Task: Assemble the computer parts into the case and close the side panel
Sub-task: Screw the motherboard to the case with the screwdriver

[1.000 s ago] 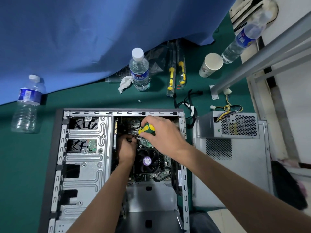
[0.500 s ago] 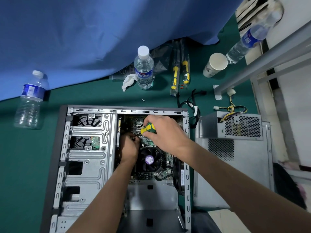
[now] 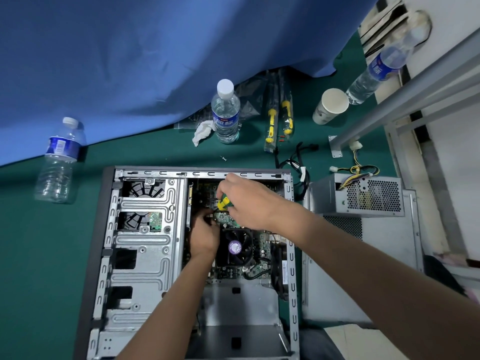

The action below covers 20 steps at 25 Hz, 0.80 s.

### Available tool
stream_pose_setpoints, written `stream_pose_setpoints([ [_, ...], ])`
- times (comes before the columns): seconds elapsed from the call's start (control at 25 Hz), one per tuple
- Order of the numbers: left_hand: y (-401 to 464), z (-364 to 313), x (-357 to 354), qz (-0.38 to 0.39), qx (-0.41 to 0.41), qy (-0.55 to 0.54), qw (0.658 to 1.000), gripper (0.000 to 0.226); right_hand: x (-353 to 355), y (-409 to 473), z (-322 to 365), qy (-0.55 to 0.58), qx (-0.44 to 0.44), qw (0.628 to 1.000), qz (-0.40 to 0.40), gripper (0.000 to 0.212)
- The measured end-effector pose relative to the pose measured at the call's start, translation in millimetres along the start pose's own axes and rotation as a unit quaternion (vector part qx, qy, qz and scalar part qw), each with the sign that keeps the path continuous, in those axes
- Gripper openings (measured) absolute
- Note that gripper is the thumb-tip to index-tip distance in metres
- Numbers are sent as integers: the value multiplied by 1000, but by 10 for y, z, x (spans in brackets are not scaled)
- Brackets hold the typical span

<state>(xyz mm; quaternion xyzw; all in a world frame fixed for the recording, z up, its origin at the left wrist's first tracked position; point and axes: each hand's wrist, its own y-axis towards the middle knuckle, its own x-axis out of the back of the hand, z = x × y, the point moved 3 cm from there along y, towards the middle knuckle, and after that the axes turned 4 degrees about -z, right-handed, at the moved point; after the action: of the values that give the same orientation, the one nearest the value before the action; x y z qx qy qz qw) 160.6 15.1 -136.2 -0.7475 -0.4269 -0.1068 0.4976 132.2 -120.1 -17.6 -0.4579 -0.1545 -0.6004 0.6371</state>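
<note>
An open computer case point(image 3: 145, 255) lies on its side on the green mat. Inside it sit the motherboard point(image 3: 249, 270) and a black CPU fan point(image 3: 235, 246) with a purple sticker. My right hand point(image 3: 249, 201) grips a green and yellow screwdriver point(image 3: 222, 202) over the upper part of the board. My left hand point(image 3: 204, 236) reaches into the case just left of the fan, its fingers curled at a small part near the screwdriver tip; what they hold is hidden. The power supply point(image 3: 363, 194) rests on the grey side panel point(image 3: 363, 268) to the right of the case.
Water bottles stand at the left point(image 3: 58, 162), behind the case point(image 3: 225, 113) and at the far right point(image 3: 376, 74). A paper cup point(image 3: 328, 106), two bagged yellow screwdrivers point(image 3: 279, 120), a loose screw point(image 3: 223, 158), black cables point(image 3: 296, 162) and a crumpled tissue point(image 3: 204, 131) lie behind. Blue cloth point(image 3: 155, 61) hangs at the back.
The view has shifted slightly. My right hand has turned a little on the screwdriver and both hands stay at the same spot over the motherboard.
</note>
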Motion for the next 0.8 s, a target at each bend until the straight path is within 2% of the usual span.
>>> stream_pose_setpoints([
  [0.08,-159,-25,45,17,-45,40,998,63,7,51,84,-61,8,998,-14,9],
  [0.16,-341,-46,64,50,-88,125,987,76,34,99,171,-118,11,992,-36,9],
  [0.28,-572,-78,234,72,-173,200,962,62,32,135,266,-179,-14,983,-34,17],
  [0.36,-619,-83,496,43,-230,203,951,49,48,152,317,-169,-42,985,-9,19],
  [0.44,-573,-65,851,-21,-280,181,943,40,72,162,375,-128,-49,990,34,15],
  [0.56,-379,31,1256,-127,-390,194,891,39,91,180,444,-118,-30,990,70,14],
  [0.68,-236,247,1322,-129,-396,251,874,52,63,224,514,-236,-17,971,21,18],
  [0.8,-175,396,1228,-124,-399,298,858,56,30,274,560,-254,-65,965,16,30],
])
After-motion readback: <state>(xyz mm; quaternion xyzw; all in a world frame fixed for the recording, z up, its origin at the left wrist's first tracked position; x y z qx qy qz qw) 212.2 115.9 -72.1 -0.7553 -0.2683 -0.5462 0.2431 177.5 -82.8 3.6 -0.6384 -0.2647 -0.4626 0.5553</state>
